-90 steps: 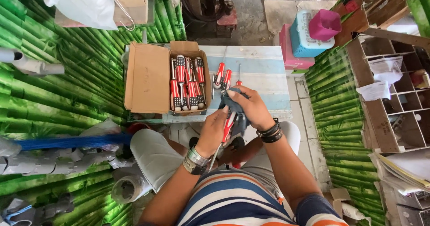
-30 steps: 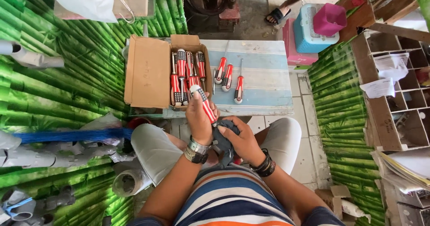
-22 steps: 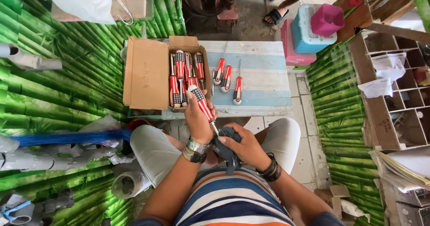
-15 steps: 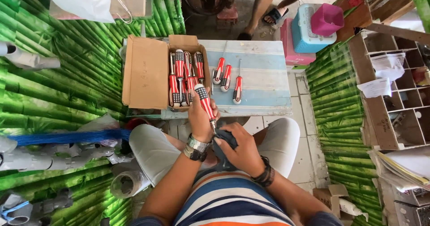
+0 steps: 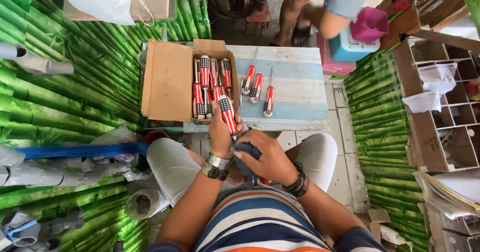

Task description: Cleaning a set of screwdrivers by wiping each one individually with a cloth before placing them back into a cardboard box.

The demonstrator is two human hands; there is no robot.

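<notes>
Left hand: my left hand (image 5: 221, 134) is closed around the striped red, white and dark handle of a screwdriver (image 5: 227, 113), handle end pointing away from me toward the table edge.
Right hand: my right hand (image 5: 267, 157) is cupped tight over a dark grey cloth (image 5: 246, 158), fingers curled around it, just beside my left hand; the cloth covers the screwdriver's shaft, so I cannot see the tip.
Position: both hands sit above my lap, between my knees, just short of the table.
Wrists: metal watch (image 5: 216, 165) on the left, dark bead bracelets (image 5: 298, 179) on the right.
Table: pale blue-and-white table (image 5: 300, 89) directly ahead.
Box: open cardboard box (image 5: 167, 82) on the table's left part, holding several matching screwdrivers, flap folded out to the left.
Loose tools: three matching screwdrivers (image 5: 256, 87) lie side by side on the table, just right of the box.
Far side: another person's legs (image 5: 310, 7) beyond the table, near a pink container (image 5: 369, 26).
</notes>
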